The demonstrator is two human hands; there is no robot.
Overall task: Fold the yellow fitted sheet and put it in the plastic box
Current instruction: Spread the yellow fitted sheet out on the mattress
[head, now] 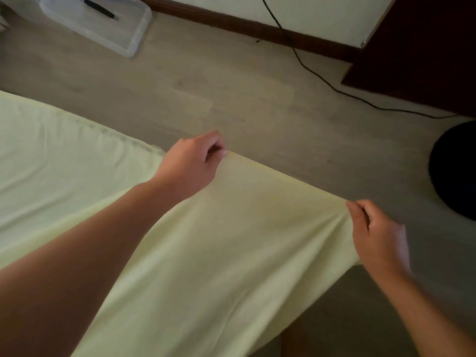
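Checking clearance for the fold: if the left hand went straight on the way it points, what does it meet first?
Looks free: beyond the left hand, which pinches the yellow sheet, only bare floor, then the black cable. Depth unclear.

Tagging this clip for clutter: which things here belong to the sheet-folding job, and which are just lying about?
Job: pale yellow fabric fitted sheet, clear plastic box, left hand, right hand, both pinching the sheet's edge.
Lying about: thin black cable, dark brown wooden cabinet, black round object.
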